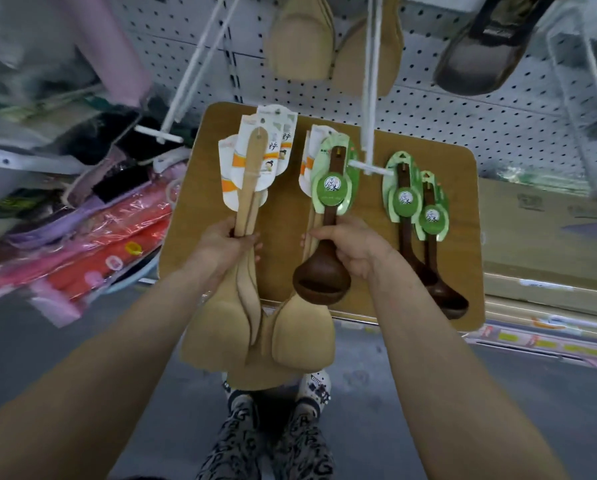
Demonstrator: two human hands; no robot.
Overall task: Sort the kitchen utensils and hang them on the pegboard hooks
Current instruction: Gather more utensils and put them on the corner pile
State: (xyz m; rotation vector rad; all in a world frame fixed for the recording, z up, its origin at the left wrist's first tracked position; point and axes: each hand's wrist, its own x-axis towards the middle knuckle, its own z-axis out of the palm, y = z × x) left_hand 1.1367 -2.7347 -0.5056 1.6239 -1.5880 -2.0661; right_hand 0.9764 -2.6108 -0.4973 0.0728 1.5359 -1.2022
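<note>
My left hand (226, 249) grips the handles of a bunch of pale wooden spatulas (217, 327) with white and orange card labels (255, 161). My right hand (349, 249) holds the dark brown wooden ladle (321, 275) by its handle, along with the pale spatulas (302, 332) beneath it; the ladle carries a green card label (333, 188). Two more dark ladles (428, 271) with green labels lie to the right on the wooden board (463, 244). White pegboard hooks (369, 98) reach out from the pegboard (480, 109) above.
Pale wooden spatulas (300, 39) hang from hooks at the top. A dark utensil (480, 53) hangs at top right. Red and pink packaged goods (93, 244) fill the shelf on the left. Cardboard boxes (546, 237) sit on the right. My feet (276, 393) stand on grey floor.
</note>
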